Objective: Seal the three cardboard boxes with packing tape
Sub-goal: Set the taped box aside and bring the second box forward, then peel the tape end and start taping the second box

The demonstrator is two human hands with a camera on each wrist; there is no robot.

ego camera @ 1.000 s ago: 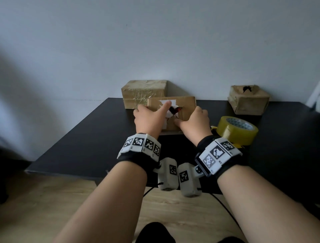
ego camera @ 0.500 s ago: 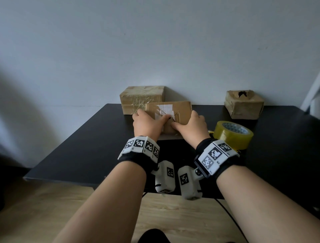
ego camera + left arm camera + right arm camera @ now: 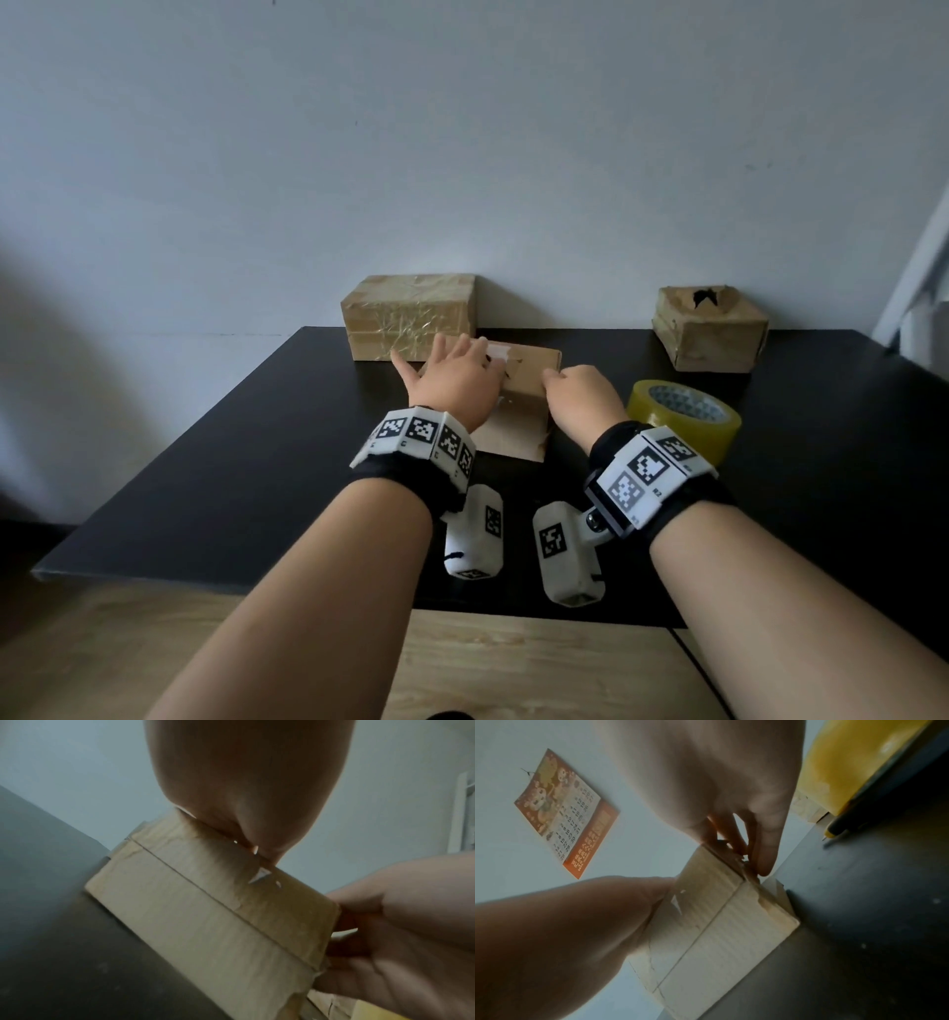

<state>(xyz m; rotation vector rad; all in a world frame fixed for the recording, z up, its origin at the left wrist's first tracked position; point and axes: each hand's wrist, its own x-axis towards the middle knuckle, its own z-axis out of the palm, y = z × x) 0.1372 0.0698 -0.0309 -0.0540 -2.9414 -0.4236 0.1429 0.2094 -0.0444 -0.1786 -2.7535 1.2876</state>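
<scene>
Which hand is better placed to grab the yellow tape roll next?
Right hand: the yellow tape roll lies just beside it, while the left hand presses the small cardboard box.

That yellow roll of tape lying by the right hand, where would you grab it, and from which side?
Probably by its outer rim, from above. The tape roll lies flat on the black table, hole up, so thumb and fingers can span it or hook into the hole. The right hand is nearest, with open table on the roll's right.

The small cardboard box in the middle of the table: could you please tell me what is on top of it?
The left hand lies flat on the small cardboard box, beside a white label. The right hand grips its right edge. The hands cover the flap seam.
</scene>
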